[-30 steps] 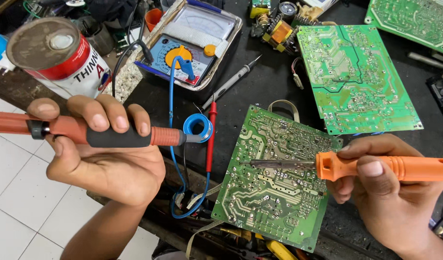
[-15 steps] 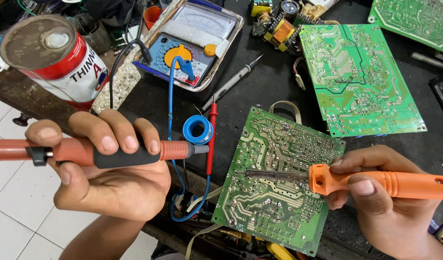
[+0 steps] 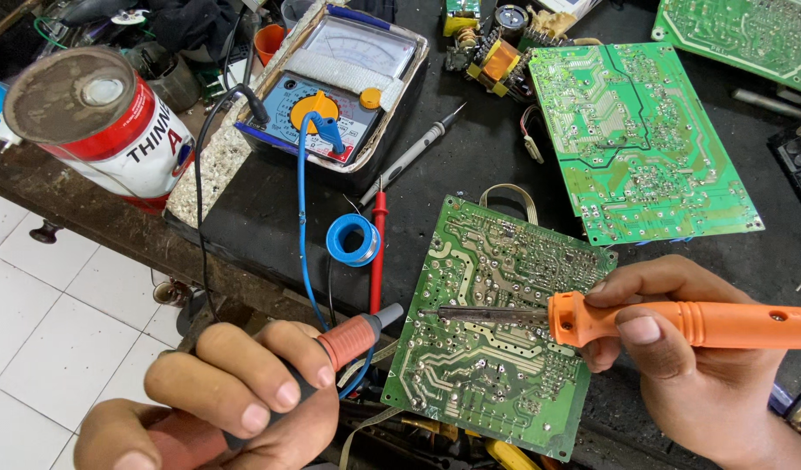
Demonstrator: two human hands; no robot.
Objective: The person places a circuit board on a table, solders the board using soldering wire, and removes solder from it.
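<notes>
My right hand (image 3: 688, 365) grips an orange-handled soldering iron (image 3: 679, 322); its dark tip lies over the solder side of a green circuit board (image 3: 496, 322) on the black bench mat. My left hand (image 3: 218, 409), at the bottom left off the bench edge, is closed around a red and black pump tool (image 3: 353, 338) whose grey nozzle points at the board's left edge. A blue spool of solder wire (image 3: 353, 239) sits just left of the board.
An analog multimeter (image 3: 339, 87) in a tray stands at the back, with its red probe (image 3: 379, 252) and grey probe (image 3: 413, 157) on the mat. A red and white tin can (image 3: 100, 126) stands left. More green boards (image 3: 640, 139) lie right. White floor tiles (image 3: 52, 331) are below.
My left hand has dropped down and toward me with the pump tool, its nozzle now tilted up toward the board. The soldering iron has stayed over the board.
</notes>
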